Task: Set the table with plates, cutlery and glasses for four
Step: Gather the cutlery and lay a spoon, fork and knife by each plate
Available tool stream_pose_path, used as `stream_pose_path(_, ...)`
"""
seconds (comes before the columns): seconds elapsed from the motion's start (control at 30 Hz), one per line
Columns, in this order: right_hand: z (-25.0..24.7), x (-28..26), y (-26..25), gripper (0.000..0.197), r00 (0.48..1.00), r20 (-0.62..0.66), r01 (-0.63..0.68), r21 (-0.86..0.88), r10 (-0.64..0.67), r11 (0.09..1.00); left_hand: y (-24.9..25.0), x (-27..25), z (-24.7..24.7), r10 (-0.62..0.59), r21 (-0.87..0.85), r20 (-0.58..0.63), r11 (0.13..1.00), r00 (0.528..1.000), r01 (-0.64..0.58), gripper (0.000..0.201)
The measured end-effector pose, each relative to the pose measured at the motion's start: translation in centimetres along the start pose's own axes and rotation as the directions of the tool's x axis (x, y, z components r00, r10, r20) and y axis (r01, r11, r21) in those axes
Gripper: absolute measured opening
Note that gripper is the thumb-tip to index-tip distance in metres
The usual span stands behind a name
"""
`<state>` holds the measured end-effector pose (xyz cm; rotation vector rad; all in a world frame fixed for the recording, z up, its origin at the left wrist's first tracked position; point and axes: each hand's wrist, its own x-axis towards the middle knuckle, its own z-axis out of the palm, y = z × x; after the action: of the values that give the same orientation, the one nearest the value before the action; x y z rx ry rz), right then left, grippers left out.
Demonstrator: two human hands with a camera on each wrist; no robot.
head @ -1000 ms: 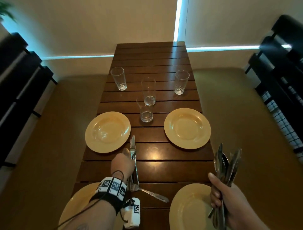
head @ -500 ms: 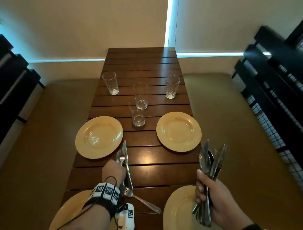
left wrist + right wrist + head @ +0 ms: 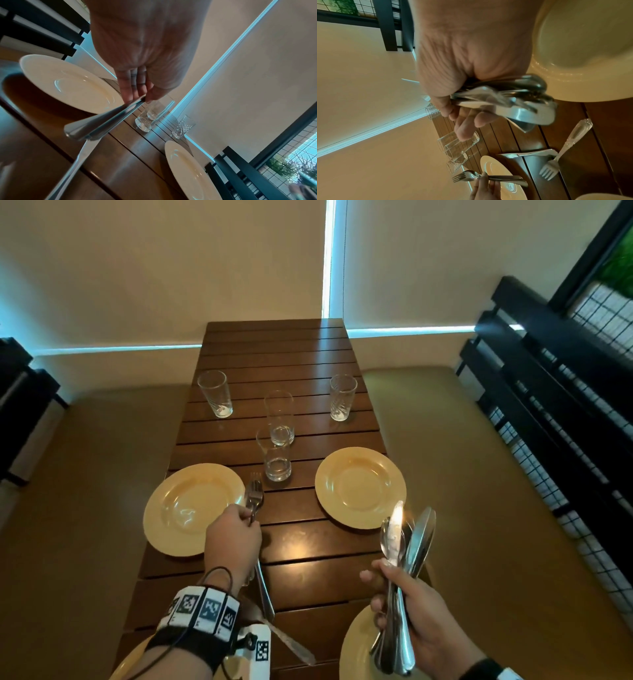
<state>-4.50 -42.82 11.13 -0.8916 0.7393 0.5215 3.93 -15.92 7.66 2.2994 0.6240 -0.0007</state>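
A long table (image 3: 274, 344) of dark brown wooden slats runs toward a cream wall (image 3: 154, 268). Thin strips of cold blue daylight (image 3: 329, 258) show at the edges of the window blinds. Olive bench seats (image 3: 445, 474) stand at both sides, with black slatted backrests (image 3: 548, 392).

Left hand (image 3: 233, 539) pinching a fork (image 3: 254, 498), right hand (image 3: 407, 604) gripping a cutlery bundle (image 3: 404, 546)
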Motion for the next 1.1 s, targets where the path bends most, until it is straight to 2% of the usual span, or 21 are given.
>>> stream_pose_path(0.17, 1.0, -0.3, 0.1, 0.048, 1.0, 0.001, -0.011, -0.002, 0.011, 1.0, 1.8, 0.0, -1.7, 0.047, -0.044, 0.022, 0.998, 0.999, -0.046, 0.013)
stream_pose_path(0.27, 1.7, -0.4, 0.2, 0.049, 1.0, 0.021, -0.017, 0.017, 0.016, 1.0, 4.3, -2.1, -2.5, 0.111, -0.129, 0.169, 0.988, 0.979, -0.09, 0.014)
stream_pose_path(0.4, 2.9, -0.3, 0.7, 0.032, 0.999, 0.041, -0.028, 0.041, 0.027, 0.999, 6.8, -6.7, -1.8, 0.133, -0.23, 0.462, 0.973, 0.877, -0.026, 0.016)
stream_pose_path(0.47, 3.5, -0.4, 1.0, 0.034, 0.996, 0.09, -0.02, 0.056, 0.014, 0.998, 7.1, -8.3, -0.8, 0.117, -0.255, 0.555, 0.966, 0.824, 0.034, 0.015)
stream_pose_path(0.53, 3.9, -0.8, 1.1, 0.031, 0.992, 0.126, -0.002, 0.068, -0.006, 0.998, 6.8, -9.0, 0.1, 0.125, -0.269, 0.585, 0.962, 0.801, 0.046, 0.012)
stream_pose_path(0.67, 4.0, -0.6, 1.7, 0.032, 0.994, 0.09, 0.054, 0.031, -0.057, 0.998, 6.6, -9.5, 0.8, 0.215, -0.196, 0.536, 0.972, 0.816, -0.127, 0.007)
stream_pose_path(0.73, 4.1, -0.5, 2.1, 0.033, 0.996, 0.068, 0.061, 0.036, -0.063, 0.998, 6.7, -10.0, 1.0, 0.288, -0.178, 0.537, 0.957, 0.793, -0.227, 0.011)
stream_pose_path(0.8, 4.2, -0.4, 2.3, 0.034, 0.998, 0.037, 0.045, 0.055, -0.047, 0.997, 6.9, -10.6, 1.0, 0.344, -0.123, 0.566, 0.934, 0.749, -0.336, 0.017)
stream_pose_path(0.87, 4.0, -0.3, 2.5, 0.036, 0.999, 0.009, 0.044, 0.057, -0.045, 0.997, 6.9, -11.1, 0.9, 0.4, -0.028, 0.617, 0.872, 0.678, -0.489, 0.024)
stream_pose_path(0.9, 3.7, -0.1, 2.5, 0.035, 0.999, -0.014, 0.05, 0.045, -0.049, 0.998, 6.8, -11.1, 0.7, 0.404, -0.006, 0.647, 0.851, 0.647, -0.526, 0.027)
stream_pose_path(0.93, 3.5, 0.1, 2.5, 0.033, 0.998, -0.039, 0.055, 0.028, -0.054, 0.998, 6.6, -10.8, 0.3, 0.393, -0.024, 0.668, 0.86, 0.632, -0.51, 0.027)
stream_pose_path(1.0, 3.0, 0.4, 2.3, 0.029, 0.995, -0.067, 0.067, -0.025, -0.069, 0.997, 5.6, -9.6, -1.1, 0.368, -0.097, 0.675, 0.904, 0.64, -0.417, 0.024)
stream_pose_path(1.1, 2.0, 0.6, 1.9, 0.024, 0.992, -0.071, 0.101, -0.064, -0.105, 0.993, 2.9, -6.3, -3.4, 0.284, -0.012, 0.629, 0.934, 0.724, -0.356, 0.013)
